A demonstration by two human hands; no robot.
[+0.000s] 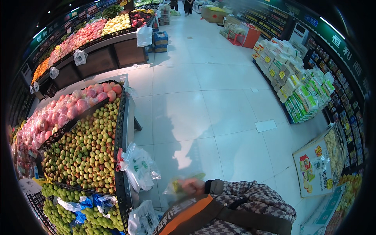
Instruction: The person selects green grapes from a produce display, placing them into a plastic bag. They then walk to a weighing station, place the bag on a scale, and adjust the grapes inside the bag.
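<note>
My right hand (192,186) reaches across in front of my apron (188,216), coming out of a patterned sleeve. Its fingers are curled around a yellow-green item in thin clear plastic (176,187); blur hides exactly what it is. My left hand is out of view. To the left of the right hand, a roll of clear plastic bags (139,164) hangs by a red tie from the black crate edge. Beyond it lie many green-brown jujubes (88,147). Bunches of green grapes (58,211), with blue and white wrapping among them, fill the nearer crate.
Wrapped pink apples (63,113) border the jujubes. A longer fruit stand (98,63) is farther left. Tissue packs (293,79) are stacked on the right, near a printed carton (312,167). Pale floor tiles (188,108) run between. Two people (188,7) stand far off.
</note>
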